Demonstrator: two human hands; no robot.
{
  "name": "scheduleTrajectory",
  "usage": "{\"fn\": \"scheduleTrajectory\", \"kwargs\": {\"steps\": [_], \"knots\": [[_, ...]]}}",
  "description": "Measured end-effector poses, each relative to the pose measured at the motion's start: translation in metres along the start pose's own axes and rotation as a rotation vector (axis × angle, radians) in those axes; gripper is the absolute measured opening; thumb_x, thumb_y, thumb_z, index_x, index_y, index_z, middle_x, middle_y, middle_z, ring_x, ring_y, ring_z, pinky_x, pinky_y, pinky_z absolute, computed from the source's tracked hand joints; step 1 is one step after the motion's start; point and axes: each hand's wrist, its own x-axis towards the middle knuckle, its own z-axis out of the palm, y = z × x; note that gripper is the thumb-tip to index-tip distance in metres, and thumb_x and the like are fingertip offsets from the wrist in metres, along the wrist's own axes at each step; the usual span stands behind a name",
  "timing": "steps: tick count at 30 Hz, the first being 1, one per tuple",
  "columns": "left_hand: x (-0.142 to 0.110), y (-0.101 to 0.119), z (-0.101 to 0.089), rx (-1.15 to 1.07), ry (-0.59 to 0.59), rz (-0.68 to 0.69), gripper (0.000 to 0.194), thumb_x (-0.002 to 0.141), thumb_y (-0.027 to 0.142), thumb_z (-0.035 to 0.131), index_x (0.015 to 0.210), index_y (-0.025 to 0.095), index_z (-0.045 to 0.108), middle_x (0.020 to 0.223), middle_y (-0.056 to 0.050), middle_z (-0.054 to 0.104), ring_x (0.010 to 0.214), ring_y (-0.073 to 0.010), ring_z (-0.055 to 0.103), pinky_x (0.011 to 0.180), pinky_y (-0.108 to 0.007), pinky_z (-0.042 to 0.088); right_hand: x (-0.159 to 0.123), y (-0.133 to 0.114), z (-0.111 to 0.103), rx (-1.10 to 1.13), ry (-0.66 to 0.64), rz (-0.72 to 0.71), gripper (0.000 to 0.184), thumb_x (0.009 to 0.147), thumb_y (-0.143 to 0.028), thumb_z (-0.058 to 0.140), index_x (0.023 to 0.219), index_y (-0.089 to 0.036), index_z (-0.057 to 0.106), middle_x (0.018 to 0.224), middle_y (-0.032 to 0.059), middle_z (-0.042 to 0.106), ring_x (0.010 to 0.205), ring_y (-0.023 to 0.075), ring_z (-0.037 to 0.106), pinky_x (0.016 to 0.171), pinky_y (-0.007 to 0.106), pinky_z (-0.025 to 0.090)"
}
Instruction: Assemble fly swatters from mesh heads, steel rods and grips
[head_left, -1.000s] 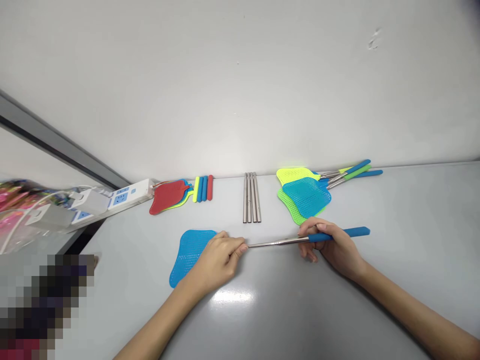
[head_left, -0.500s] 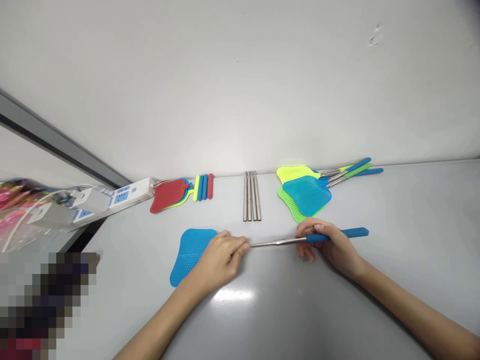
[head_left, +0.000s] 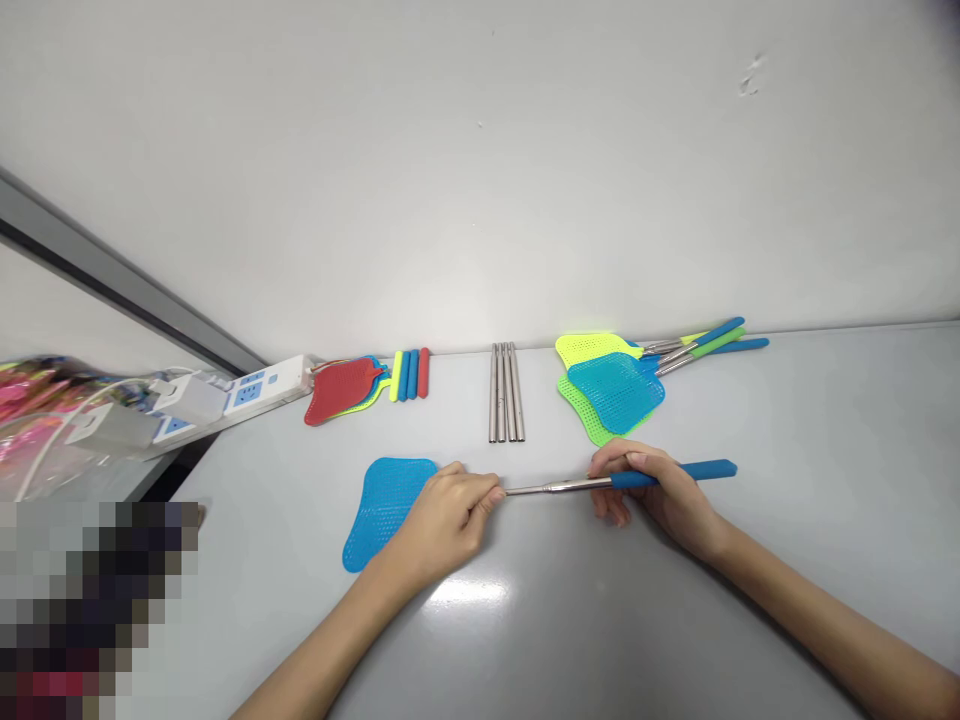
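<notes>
A blue fly swatter (head_left: 386,500) lies across the front of the grey table, its perforated head to the left and its metal rod running right into a blue grip. My left hand (head_left: 454,515) is closed around the neck, where the head meets the thin rod; that joint is hidden under the fingers. Around the blue grip, near its metal end, my right hand (head_left: 660,490) is closed with thumb on top and the lower fingers curled loosely beneath. Just behind the right hand lie several swatters with blue, yellow and green heads, including a blue swatter head (head_left: 615,392) on top.
Along the wall stand in line a red swatter head (head_left: 343,390) over others, several coloured grips (head_left: 413,375) and several metal rods (head_left: 514,395). A white power strip (head_left: 259,390) with plugged adapters is at the left, beside plastic-wrapped items (head_left: 45,410). A pixelated patch covers the lower left.
Both hands keep their hold on the blue swatter in nearly the same place. The whole view has shifted very slightly.
</notes>
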Motion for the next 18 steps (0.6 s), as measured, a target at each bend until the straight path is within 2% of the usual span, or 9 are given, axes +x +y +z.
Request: {"fn": "scheduleTrajectory", "kwargs": {"steps": [7,11,13,15,18], "knots": [[-0.001,0.005,0.003,-0.013,0.010,-0.001,0.033,0.090,0.024,0.028,0.058,0.019,0.034,0.052,0.003,0.042,0.054,-0.0135,0.042,0.060,-0.028,0.035,0.001,0.001,0.001,-0.013,0.004,0.025,0.031,0.082,-0.031,0.033,0.079,-0.014,0.058,0.058,0.0062,0.061,0.045,0.0149,0.048,0.044,0.026,0.035],[0.007,0.013,0.001,-0.055,0.000,-0.013,0.032,0.091,0.025,0.029,0.063,0.018,0.044,0.059,0.002,0.048,0.058,-0.0124,0.046,0.064,-0.028,0.039,0.004,0.001,-0.002,0.068,0.117,0.058,0.027,0.082,-0.030,0.037,0.077,-0.014,0.058,0.054,0.0043,0.060,0.043,0.0134,0.047,0.042,0.024,0.035],[0.010,0.020,-0.004,-0.071,0.059,0.024,0.026,0.091,0.023,0.032,0.074,0.018,0.051,0.070,0.000,0.055,0.068,-0.0135,0.050,0.069,-0.030,0.041,0.006,0.000,-0.003,0.124,0.168,0.092,0.025,0.082,-0.029,0.039,0.077,-0.015,0.058,0.052,0.0033,0.059,0.041,0.0124,0.046,0.040,0.023,0.034],[0.005,0.026,-0.010,-0.082,0.174,0.124,0.018,0.089,0.019,0.037,0.087,0.019,0.055,0.082,-0.002,0.059,0.078,-0.0153,0.052,0.074,-0.032,0.042,0.008,-0.002,-0.004,0.159,0.181,0.109,0.025,0.082,-0.029,0.040,0.076,-0.015,0.059,0.051,0.0031,0.058,0.040,0.0118,0.045,0.039,0.022,0.033],[-0.036,0.028,-0.013,-0.055,0.334,0.317,0.022,0.085,0.019,0.045,0.103,0.027,0.055,0.088,-0.003,0.061,0.082,-0.0192,0.055,0.075,-0.038,0.046,0.009,-0.004,-0.005,0.180,0.180,0.113,0.025,0.081,-0.031,0.041,0.074,-0.014,0.059,0.050,0.0035,0.058,0.039,0.0114,0.045,0.039,0.022,0.033]]}}
